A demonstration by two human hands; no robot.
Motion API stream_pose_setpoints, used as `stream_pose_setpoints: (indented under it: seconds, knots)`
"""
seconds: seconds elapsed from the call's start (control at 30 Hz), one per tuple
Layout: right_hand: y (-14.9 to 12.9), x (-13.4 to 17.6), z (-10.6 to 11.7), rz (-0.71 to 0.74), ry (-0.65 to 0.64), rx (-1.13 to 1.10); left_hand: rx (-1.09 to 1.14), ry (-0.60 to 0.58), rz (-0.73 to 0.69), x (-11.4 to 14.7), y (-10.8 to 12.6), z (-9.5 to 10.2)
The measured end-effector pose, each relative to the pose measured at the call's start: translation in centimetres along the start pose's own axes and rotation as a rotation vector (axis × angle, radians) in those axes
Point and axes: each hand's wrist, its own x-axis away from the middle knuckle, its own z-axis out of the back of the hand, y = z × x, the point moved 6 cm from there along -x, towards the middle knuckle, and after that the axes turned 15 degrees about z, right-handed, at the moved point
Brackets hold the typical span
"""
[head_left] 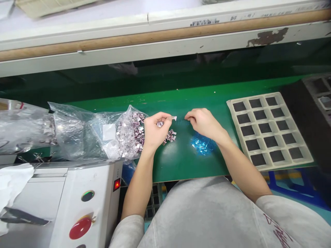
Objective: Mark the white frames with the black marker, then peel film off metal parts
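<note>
Between the thumb and forefinger of my left hand is a small silvery metal piece, its end sticking out to the right. Many similar small metal pieces lie loose beneath and beside this hand, spilling from a clear plastic bag. My right hand hovers a short way to the right with its fingertips pinched together; whatever they may hold is too small to make out. Below that hand, a heap of thin, shiny blue film strips rests on the green table.
To the right lies a pale tray with several dark-bottomed compartments, beside a black block. A grey machine with a red button stands at lower left. A white shelf edge runs across the back.
</note>
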Motion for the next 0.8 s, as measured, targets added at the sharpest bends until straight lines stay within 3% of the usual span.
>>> stream_pose_setpoints:
  seconds: [0.17,0.23,0.37,0.53,0.8]
  knots:
    - [-2.4,-0.5,0.5,0.018,0.136,-0.474,-0.004,-0.016,-0.006,0.2,0.1,-0.2]
    - [-3.1,-0.5,0.1,0.0,0.167,-0.55,-0.01,-0.022,-0.024,0.3,0.2,-0.3]
    - [-3.4,-0.3,-0.2,-0.045,0.237,-0.541,-0.044,-0.035,-0.054,0.5,0.2,-0.5]
    - [-3.3,-0.2,0.0,-0.056,0.232,-0.49,-0.098,-0.03,-0.097,0.8,0.3,-0.7]
    - [-3.7,-0.2,-0.1,-0.048,0.237,-0.499,-0.036,-0.033,-0.029,0.4,0.0,-0.6]
